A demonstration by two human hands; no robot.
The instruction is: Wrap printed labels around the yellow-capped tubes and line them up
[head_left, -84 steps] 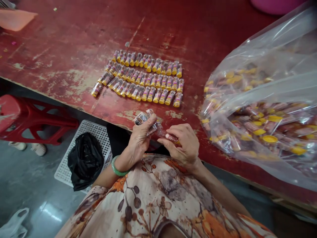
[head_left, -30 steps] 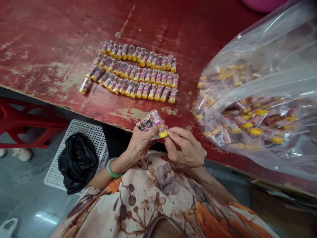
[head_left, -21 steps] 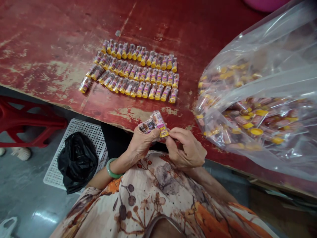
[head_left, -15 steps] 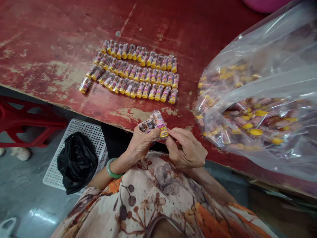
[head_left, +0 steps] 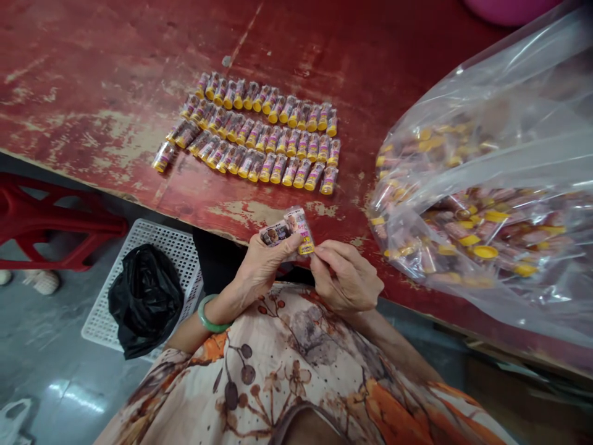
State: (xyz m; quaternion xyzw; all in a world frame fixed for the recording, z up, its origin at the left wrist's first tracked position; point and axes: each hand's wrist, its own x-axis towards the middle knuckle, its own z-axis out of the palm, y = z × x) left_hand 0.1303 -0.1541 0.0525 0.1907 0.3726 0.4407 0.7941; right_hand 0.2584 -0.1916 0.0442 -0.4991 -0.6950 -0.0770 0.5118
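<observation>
My left hand [head_left: 262, 266] is closed around a small clear tube [head_left: 300, 230] with a pink-and-white printed label and a yellow end. Its thumb presses on the label. Beside that, a dark printed piece [head_left: 275, 233] also sticks out of the same hand; whether it is a second tube or a label cannot be made out. My right hand [head_left: 347, 275] is closed in a pinch right at the tube's yellow end, and what lies between the fingertips is hidden. Beyond the hands, several similar yellow-capped tubes [head_left: 279, 169] lie in three slanting rows on the worn red table [head_left: 115, 74].
A large clear plastic bag [head_left: 417, 130] full of yellow-capped tubes stands at the right. Left of my legs, a black bag [head_left: 146, 300] rests on a white perforated crate [head_left: 99, 321]. A red stool [head_left: 60, 225] is nearby; a pink object [head_left: 509, 9] lies at the far edge.
The view has shifted slightly, moving the rows and the bag a little to the right. Both hands keep nearly the same hold; my right hand has moved slightly left in the picture.
</observation>
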